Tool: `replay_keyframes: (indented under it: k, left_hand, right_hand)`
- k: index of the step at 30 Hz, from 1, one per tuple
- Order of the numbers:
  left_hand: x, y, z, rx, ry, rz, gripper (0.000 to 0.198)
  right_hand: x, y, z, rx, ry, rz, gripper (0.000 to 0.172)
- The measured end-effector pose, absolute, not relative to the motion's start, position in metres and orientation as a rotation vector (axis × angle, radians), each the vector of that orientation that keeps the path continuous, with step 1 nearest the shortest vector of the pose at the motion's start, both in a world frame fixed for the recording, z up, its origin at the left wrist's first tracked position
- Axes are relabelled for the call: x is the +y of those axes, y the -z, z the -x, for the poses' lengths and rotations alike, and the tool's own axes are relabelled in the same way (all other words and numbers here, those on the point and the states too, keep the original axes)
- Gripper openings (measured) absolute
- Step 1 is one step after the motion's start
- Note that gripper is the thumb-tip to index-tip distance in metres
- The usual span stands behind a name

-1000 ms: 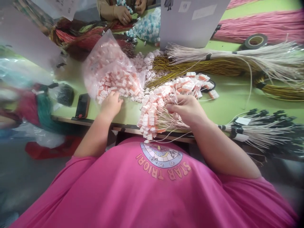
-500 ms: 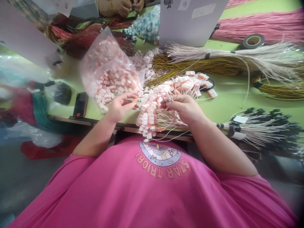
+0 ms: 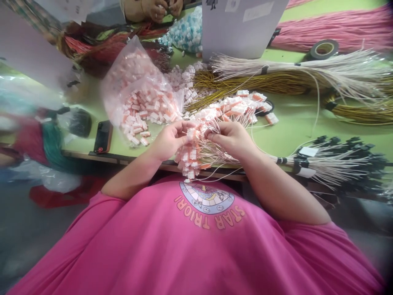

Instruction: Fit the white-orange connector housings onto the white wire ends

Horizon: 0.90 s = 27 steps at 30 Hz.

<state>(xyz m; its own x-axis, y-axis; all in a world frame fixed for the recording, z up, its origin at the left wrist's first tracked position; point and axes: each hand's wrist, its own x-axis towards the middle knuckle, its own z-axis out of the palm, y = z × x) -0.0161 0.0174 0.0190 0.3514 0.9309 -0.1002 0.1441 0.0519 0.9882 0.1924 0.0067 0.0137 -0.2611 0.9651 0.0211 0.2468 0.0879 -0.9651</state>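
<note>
My left hand (image 3: 168, 141) is closed in a pinch at the left side of a pile of white-and-orange plastic connectors (image 3: 188, 157) with thin white wires attached. A small connector is at its fingertips, mostly hidden against the pile. Opposite it, my right hand (image 3: 231, 141) pinches a thin white wire among the wires (image 3: 217, 151) that fan out from the pile. The two hands' fingertips are close together. To the left, a clear plastic bag (image 3: 123, 73) lies with its mouth toward me, and loose connectors (image 3: 138, 125) spill from it.
A phone (image 3: 103, 136) lies near the table edge at left. Bundled white wires (image 3: 260, 65), yellow wires (image 3: 276, 84) and a tape roll (image 3: 324, 49) lie at back right. A black-ended wire bundle (image 3: 331, 164) sits at right. A co-worker's hands (image 3: 155, 9) show at the top.
My left hand has moved right from beside the bag, carrying a small orange-and-white connector, to meet my right hand. The right hand has shifted slightly left.
</note>
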Motion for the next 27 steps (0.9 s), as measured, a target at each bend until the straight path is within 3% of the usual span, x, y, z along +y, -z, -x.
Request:
replay_keyframes:
  k: [7, 12, 18, 27]
  left_hand:
    - [0.012, -0.024, 0.016, 0.943, -0.826, -1.323, 0.032]
    - [0.008, -0.024, 0.017, 0.988, -0.798, -1.305, 0.029]
    - [0.006, -0.026, 0.017, 0.898, -0.803, -1.185, 0.035]
    - [0.010, -0.024, 0.013, 1.022, -0.798, -1.208, 0.022]
  right_hand:
    - [0.005, -0.010, -0.181, -1.742, -1.068, 1.166, 0.011]
    - [0.004, -0.013, -0.182, -1.658, -1.161, 1.211, 0.020]
    - [0.003, -0.008, -0.178, -1.641, -1.114, 1.253, 0.018]
    - [0.001, -0.012, -0.180, -1.608, -1.058, 1.242, 0.018]
